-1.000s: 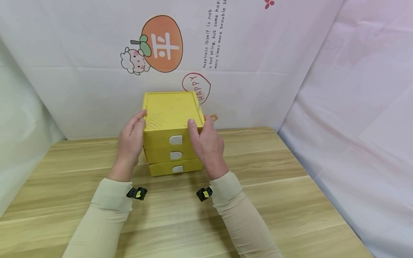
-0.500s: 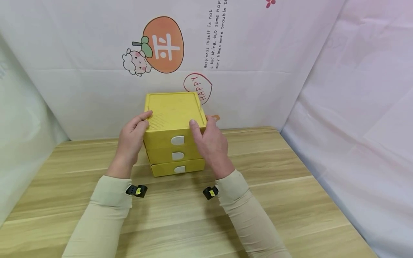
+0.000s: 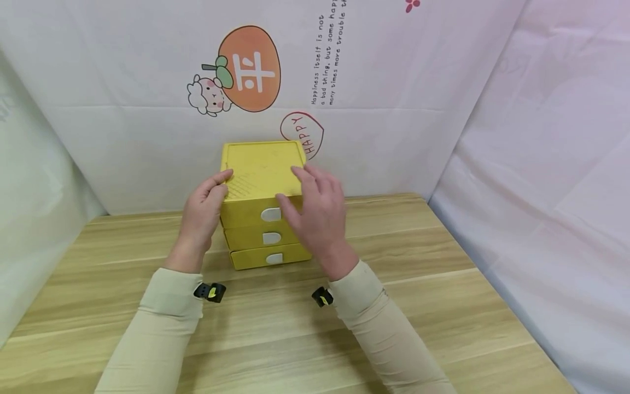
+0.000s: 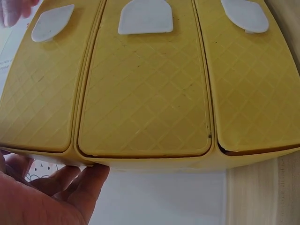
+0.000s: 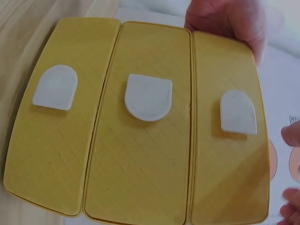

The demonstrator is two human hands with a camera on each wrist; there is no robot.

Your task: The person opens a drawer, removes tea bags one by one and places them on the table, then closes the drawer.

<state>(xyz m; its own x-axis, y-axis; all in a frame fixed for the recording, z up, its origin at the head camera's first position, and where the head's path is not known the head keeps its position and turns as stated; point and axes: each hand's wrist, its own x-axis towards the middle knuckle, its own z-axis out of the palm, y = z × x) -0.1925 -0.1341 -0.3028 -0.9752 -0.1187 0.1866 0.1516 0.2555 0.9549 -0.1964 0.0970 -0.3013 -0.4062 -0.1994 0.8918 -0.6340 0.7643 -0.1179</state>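
A yellow three-drawer storage box (image 3: 261, 169) stands on the table against the back backdrop. Each drawer front carries a white tab handle (image 3: 271, 214); all three drawers look closed, the bottom one sitting slightly askew. My left hand (image 3: 199, 219) grips the box's upper left edge, fingertips over the rim; in the left wrist view its fingers (image 4: 89, 187) lie along the side wall. Over the front right corner of the top is my right hand (image 3: 320, 216), fingers spread and loosely bent. The right wrist view shows its fingertips (image 5: 291, 136) apart from the drawer fronts.
The wood-grain table (image 3: 266, 334) extends in front and to both sides of the box. A white printed backdrop (image 3: 394, 137) rises close behind, and a white sheet (image 3: 551, 208) hangs along the right. Both wrists wear black bands, such as the left band (image 3: 210, 292).
My right hand has let go of the box's right side and lifted onto the top front corner area, fingers spreading. The left hand's fingertips crept slightly further over the top edge.
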